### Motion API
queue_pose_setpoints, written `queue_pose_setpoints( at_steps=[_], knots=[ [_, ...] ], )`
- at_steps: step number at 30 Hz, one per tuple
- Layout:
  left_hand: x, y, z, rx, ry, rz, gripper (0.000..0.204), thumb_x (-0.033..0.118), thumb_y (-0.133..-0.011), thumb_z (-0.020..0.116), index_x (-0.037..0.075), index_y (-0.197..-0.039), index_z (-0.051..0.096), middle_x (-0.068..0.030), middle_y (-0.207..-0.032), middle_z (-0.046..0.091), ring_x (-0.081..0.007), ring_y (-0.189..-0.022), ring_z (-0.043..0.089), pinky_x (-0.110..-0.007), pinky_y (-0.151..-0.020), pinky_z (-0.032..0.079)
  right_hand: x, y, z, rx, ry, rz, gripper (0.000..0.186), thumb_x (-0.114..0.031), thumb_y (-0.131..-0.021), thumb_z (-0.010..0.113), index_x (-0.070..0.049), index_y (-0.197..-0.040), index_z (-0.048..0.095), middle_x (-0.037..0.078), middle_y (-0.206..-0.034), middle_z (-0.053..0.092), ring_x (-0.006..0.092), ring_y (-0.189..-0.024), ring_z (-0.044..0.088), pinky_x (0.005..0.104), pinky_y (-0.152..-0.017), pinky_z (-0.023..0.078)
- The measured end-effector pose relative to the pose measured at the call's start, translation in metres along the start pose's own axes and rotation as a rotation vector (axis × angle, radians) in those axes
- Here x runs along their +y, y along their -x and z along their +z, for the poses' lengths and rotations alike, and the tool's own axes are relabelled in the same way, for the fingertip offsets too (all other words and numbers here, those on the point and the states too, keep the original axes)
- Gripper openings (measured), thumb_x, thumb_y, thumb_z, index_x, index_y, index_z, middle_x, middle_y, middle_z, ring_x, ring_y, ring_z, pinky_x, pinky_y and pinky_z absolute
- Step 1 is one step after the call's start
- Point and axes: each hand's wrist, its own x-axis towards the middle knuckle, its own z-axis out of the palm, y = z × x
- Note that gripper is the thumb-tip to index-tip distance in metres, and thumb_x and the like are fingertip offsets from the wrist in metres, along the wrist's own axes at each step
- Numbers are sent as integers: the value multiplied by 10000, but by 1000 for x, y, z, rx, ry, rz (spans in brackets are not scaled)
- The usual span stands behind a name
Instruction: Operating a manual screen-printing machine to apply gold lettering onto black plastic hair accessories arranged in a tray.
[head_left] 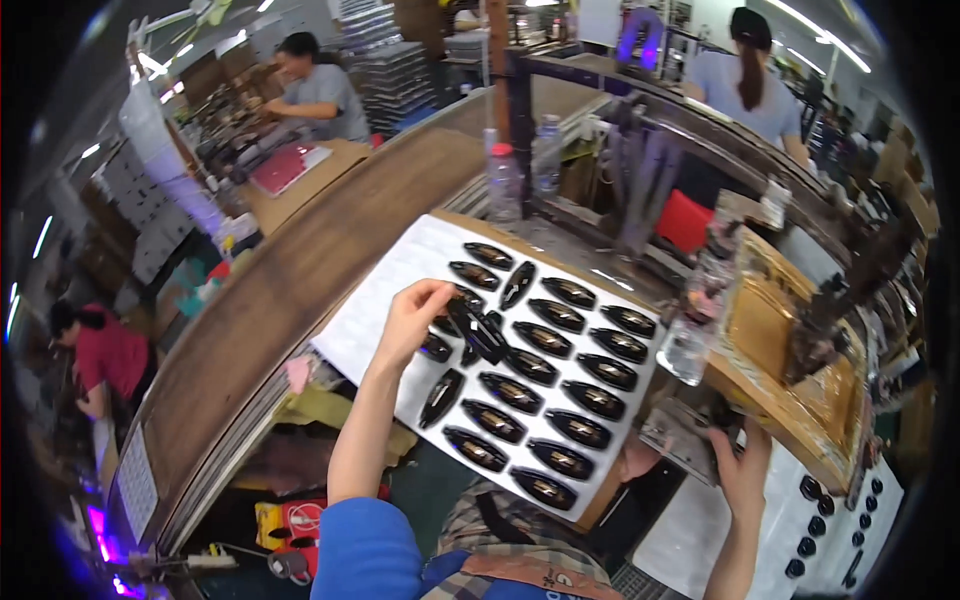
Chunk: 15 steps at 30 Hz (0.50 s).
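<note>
A white sheet on a board carries rows of glossy black spindle-shaped pieces, with gold marks on many. My left hand is over its left part, fingers pinched together at a small heap of these pieces. One black piece there is tilted and blurred, at my fingertips. To the right, my right hand is curled at a metal fixture, below a wooden-framed printing screen. Something dark shows between its fingers, but its kind is hidden.
A second white sheet with small round black parts is at the lower right. Bottles stand behind the board. A long brown curved belt or bench runs along the left. Other people work at the far left and back.
</note>
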Motion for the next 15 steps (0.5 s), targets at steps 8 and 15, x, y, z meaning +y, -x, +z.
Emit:
queue_pose_setpoints(
  at_steps=[8,15],
  knots=[
    [-25,57,-106,340,-100,-104,238,260,-835,558,29,-794,595,7,-676,564,-55,-605,509,-189,-596,418,130,68,-56,291,133,241,470,-175,-852,510,5,-1249,332,159,-1208,436,245,-1050,456,342,-907,343],
    [-45,47,-120,341,-260,-235,294,290,-823,572,18,-713,587,6,-606,532,-50,-532,475,-198,-516,403,333,190,-105,261,703,601,603,-392,-853,462,8,-1273,296,282,-1272,307,412,-1155,334,408,-960,284]
  ],
)
